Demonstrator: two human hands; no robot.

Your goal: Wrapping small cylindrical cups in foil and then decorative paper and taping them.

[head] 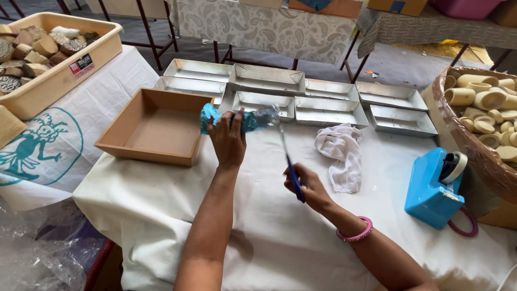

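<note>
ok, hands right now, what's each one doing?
Left hand: closed on a teal and clear wrapped bundle.
Right hand: closed on blue-handled scissors.

Blurred blue packet (237, 119) behind left hand (228, 141); basket (474, 145) cut by right edge

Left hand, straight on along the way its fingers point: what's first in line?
Beyond the crinkled blue-and-clear plastic wrap the left hand already grips, probably the shallow silver metal tray just behind it; depth is unclear.
</note>
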